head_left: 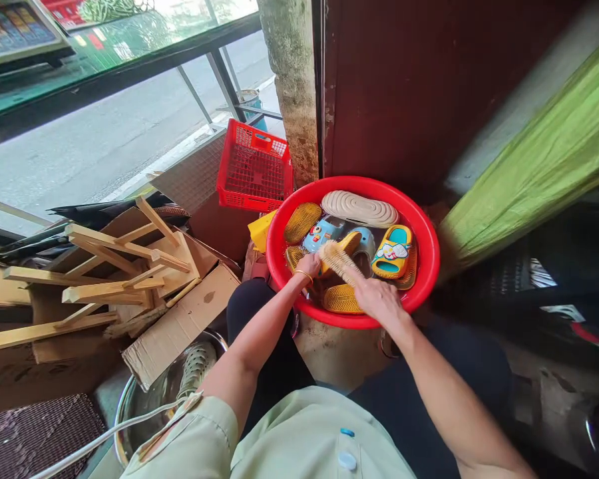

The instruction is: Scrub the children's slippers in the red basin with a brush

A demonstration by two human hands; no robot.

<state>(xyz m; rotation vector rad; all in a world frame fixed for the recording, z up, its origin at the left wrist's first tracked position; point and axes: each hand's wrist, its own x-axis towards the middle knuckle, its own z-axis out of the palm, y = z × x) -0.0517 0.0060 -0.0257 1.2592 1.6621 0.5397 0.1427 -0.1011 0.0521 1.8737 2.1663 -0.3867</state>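
A round red basin point(428, 256) holds several slippers in water. My left hand point(309, 265), with a gold bangle at its wrist, grips a yellow slipper point(348, 243) near the basin's middle. My right hand point(378, 297) is closed on a scrubbing brush point(337, 259), whose bristles are beside that slipper. Around them lie a yellow-and-teal slipper point(392, 251) at the right, a white sole point(359, 207) at the back, a blue shoe point(324, 233), and yellow soles at the left point(303, 222) and front point(343, 299).
A red crate point(255, 166) stands behind the basin. Upturned wooden stools point(130, 266) and cardboard point(182, 322) are piled at the left. Below them, a metal bowl point(122, 426) holds a laced shoe point(197, 366). Green cloth point(534, 140) hangs at the right.
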